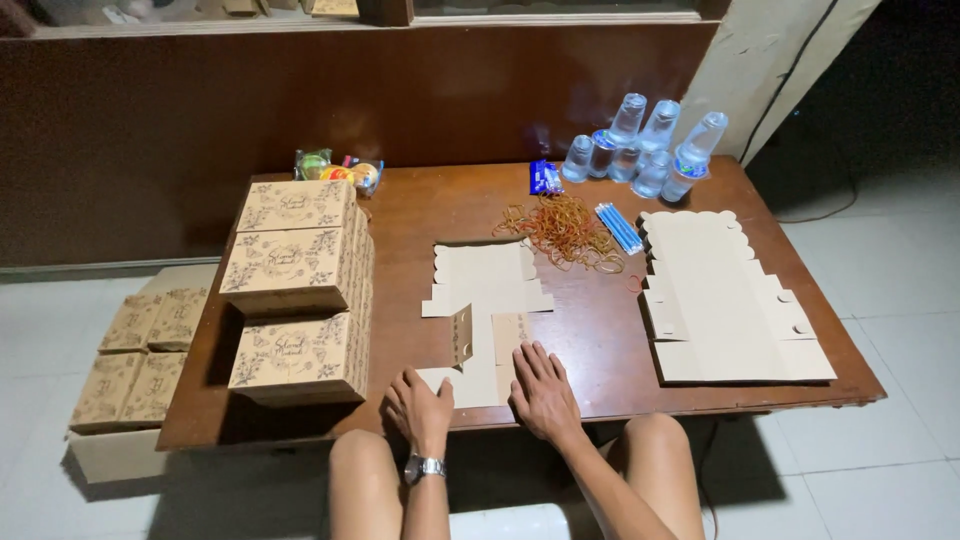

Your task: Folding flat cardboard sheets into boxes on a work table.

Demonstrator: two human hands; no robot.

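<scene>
Pressing down on an unfolded cardboard box blank (pixel 485 300), both hands rest near the front edge of the brown tabletop (pixel 600 330).

Head view: left hand (pixel 420 408), with a wristwatch (pixel 424 467), lies on the blank's near left corner, fingers loosely curled, gripping nothing. Right hand (pixel 543 392) lies flat on the near right panel, fingers spread wide, also gripping nothing. One small flap (pixel 461 335) of the blank stands upright between the hands; the rest lies flat.

Judgement on the fold in hand: it should go best with the flat palm pinning the base panel just beside the crease, so the panel lifts along the scored line and not across it; the blank's near end overhangs or touches the table edge, so pressure belongs inboard.

Surroundings: stack of finished printed boxes (pixel 298 290) to the left, near the left hand but apart from the blank. Pile of flat blanks (pixel 725 300) to the right, well apart. Behind the blank: a heap of rubber bands (pixel 565 230), blue straws (pixel 620 228), sealed water cups (pixel 640 150), a small blue packet (pixel 545 177). Snack packets (pixel 338 170) sit behind the box stack. More boxes (pixel 140 360) sit on the floor, left.

Open room: bare tabletop lies between the blank and the right-hand pile; the left side is tight against the stack.
</scene>
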